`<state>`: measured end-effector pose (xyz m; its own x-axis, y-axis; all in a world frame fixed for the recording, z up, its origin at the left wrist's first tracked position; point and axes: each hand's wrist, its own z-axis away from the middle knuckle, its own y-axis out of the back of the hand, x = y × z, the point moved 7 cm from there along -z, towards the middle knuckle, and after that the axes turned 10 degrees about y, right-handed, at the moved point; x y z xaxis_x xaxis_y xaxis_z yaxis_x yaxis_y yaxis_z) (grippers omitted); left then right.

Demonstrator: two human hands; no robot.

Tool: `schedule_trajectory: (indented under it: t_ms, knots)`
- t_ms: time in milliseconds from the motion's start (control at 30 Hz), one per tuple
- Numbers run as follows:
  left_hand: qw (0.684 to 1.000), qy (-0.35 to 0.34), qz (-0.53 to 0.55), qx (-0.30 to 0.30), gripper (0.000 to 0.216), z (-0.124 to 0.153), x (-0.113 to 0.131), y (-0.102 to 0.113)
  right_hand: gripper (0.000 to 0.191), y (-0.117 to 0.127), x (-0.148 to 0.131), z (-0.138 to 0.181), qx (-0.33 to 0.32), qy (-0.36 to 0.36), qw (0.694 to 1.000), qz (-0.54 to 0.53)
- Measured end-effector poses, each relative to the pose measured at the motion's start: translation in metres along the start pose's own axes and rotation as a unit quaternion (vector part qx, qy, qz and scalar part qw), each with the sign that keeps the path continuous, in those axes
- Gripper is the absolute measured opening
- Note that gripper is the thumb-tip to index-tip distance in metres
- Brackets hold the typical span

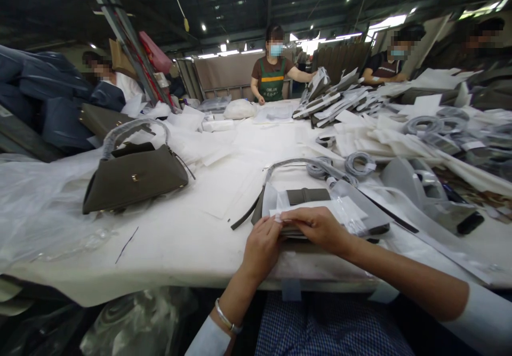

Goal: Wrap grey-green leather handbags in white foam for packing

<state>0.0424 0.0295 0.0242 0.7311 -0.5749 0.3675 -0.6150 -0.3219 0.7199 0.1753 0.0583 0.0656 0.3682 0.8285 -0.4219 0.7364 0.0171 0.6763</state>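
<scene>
On the table right before me lies a dark olive handbag (308, 195), partly covered by white wrapping paper (354, 209). Its wrapped handle (286, 162) arches up at the back. My left hand (262, 247) is closed at the bag's near left side, its fingertips pinching the edge of the white paper. Fingers of my right hand (322, 228) pinch the same paper from the right, close against the left fingertips. The fingertips hide the exact fold. A second olive handbag (138, 177) with a gold clasp stands to the left, apart from my hands.
Coiled wrapped straps (360, 163) lie behind the bag. At right sits a grey tape dispenser (424, 185). Clear plastic (36, 212) covers the table's left. Wrapped pieces (340, 100) are heaped at the back right. A person in a green apron (272, 79) stands opposite; others work nearby.
</scene>
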Motion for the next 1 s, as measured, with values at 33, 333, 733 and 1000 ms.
schedule_trajectory:
  t_ms: [33,333,733,1000]
  knots:
    - [1.000,0.014,0.005,0.012,0.030,0.001,-0.002,0.000,0.025,0.001,-0.001,0.002,0.008,0.002,1.000,0.004]
    - [0.996,0.078,0.047,0.003,0.055,0.003,-0.009,0.003,0.027,-0.003,-0.028,0.018,0.035,0.161,0.983,0.083]
    - [0.999,-0.044,-0.010,-0.021,0.055,0.000,-0.002,0.005,0.036,-0.012,-0.052,0.066,-0.064,0.231,0.964,0.119]
    - [0.998,-0.060,-0.023,-0.026,0.054,0.000,-0.001,0.005,0.051,-0.054,-0.049,0.085,-0.149,0.172,0.969,0.097]
